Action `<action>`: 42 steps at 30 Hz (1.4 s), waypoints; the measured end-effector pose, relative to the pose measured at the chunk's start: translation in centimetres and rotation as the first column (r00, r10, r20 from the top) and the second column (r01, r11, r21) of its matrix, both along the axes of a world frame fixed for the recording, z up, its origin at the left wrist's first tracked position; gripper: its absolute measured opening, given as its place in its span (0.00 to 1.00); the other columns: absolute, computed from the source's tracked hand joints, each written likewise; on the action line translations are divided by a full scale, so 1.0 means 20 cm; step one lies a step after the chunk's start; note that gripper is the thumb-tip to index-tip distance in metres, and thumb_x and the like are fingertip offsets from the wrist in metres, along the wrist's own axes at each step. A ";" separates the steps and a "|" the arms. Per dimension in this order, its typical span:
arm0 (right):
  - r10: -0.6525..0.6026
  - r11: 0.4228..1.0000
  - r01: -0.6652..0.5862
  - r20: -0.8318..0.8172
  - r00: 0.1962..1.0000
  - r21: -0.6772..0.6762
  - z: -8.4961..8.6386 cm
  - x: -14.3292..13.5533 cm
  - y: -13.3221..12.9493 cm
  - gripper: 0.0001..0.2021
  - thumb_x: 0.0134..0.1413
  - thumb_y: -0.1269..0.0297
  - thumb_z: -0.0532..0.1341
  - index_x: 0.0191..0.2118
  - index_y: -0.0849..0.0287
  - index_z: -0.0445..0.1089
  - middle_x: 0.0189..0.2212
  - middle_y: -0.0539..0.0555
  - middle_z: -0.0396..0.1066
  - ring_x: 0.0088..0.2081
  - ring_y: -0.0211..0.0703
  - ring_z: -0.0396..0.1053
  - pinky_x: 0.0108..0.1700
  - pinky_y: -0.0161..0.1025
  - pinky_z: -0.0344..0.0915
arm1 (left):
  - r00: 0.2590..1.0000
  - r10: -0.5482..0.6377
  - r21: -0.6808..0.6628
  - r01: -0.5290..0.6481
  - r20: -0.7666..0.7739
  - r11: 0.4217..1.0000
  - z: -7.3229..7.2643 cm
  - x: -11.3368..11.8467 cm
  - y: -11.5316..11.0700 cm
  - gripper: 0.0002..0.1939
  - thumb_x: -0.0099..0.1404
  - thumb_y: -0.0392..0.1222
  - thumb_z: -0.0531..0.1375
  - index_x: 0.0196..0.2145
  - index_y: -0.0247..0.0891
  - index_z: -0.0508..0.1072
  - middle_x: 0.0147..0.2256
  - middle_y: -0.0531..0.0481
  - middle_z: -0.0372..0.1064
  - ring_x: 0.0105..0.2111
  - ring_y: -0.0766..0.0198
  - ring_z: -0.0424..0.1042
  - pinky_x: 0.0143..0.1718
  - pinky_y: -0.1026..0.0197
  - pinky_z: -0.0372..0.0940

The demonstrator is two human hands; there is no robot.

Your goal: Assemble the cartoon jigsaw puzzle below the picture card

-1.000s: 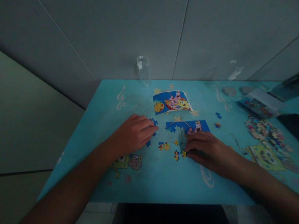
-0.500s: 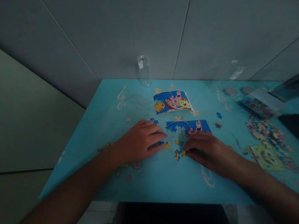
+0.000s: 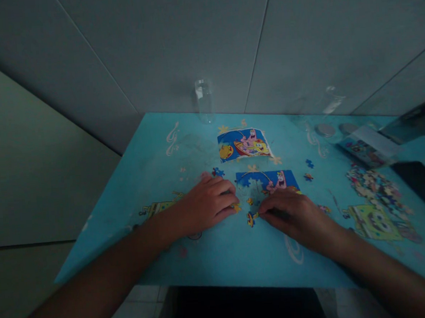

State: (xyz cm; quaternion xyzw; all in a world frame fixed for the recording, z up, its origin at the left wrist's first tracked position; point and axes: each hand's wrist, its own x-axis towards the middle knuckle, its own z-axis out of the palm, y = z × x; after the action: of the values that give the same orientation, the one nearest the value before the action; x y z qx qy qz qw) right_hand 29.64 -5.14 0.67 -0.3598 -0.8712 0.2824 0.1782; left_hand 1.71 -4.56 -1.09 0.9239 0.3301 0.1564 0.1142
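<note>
Right hand (image 3: 297, 215): fingertips narrowed, pinching yellow jigsaw piece (image 3: 257, 215). Left hand (image 3: 211, 201): fingers curled at orange jigsaw piece (image 3: 236, 207); grip indeterminable. Partly assembled jigsaw puzzle (image 3: 291, 177) lies at right hand's 11 o'clock; picture sheet (image 3: 244, 144), at puzzle's 11 o'clock.

You are seeing a turquoise table (image 3: 127, 183) showing white swirls, pale-yellow star shapes and yellow square cartoon figures. The picture sheet (image 3: 245, 143) is displaying pink and yellow figures and a red boat on blue. The partial puzzle (image 3: 288, 177) is repeating the blue and pink, the loose piece (image 3: 250, 219) is mixing yellow, red and blue, and the piece pile (image 3: 378, 189) is showing mottled colours. The wall (image 3: 190, 35) is showing grey with dark seam lines.
</note>
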 end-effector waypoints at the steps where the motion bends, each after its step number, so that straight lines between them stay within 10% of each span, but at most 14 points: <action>1: -0.027 0.999 0.027 -0.011 1.000 -0.018 0.00 0.00 0.00 0.04 0.63 0.70 0.64 0.40 0.53 0.76 0.35 0.48 0.77 0.38 0.41 0.74 0.44 0.41 0.67 | 1.000 0.002 -0.012 -0.002 0.006 1.000 0.00 0.00 0.00 0.09 0.73 0.45 0.61 0.45 0.39 0.76 0.46 0.46 0.71 0.46 0.56 0.68 0.54 0.48 0.55; 29: -0.142 0.990 0.141 -0.058 0.988 -0.028 -0.03 -0.07 0.02 0.06 0.64 0.67 0.63 0.40 0.53 0.78 0.35 0.51 0.78 0.36 0.42 0.74 0.40 0.39 0.68 | 0.999 0.009 0.055 -0.007 -0.037 0.998 0.00 0.01 0.01 0.16 0.68 0.53 0.65 0.35 0.37 0.71 0.34 0.50 0.70 0.39 0.58 0.68 0.48 0.54 0.56; 42: -0.181 0.983 0.181 -0.048 0.982 0.007 -0.01 -0.02 0.02 0.07 0.67 0.64 0.60 0.43 0.54 0.77 0.39 0.54 0.78 0.39 0.45 0.75 0.42 0.42 0.71 | 0.987 -0.065 -0.058 0.075 0.150 0.996 0.08 -0.14 0.07 0.05 0.74 0.42 0.60 0.41 0.38 0.72 0.41 0.50 0.75 0.43 0.62 0.72 0.53 0.56 0.60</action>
State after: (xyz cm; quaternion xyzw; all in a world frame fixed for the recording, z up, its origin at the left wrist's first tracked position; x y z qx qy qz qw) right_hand 29.15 -4.70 0.50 -0.4297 -0.8320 0.2686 0.2257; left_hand -1.04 -3.18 0.47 0.9167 0.2928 0.2099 0.1728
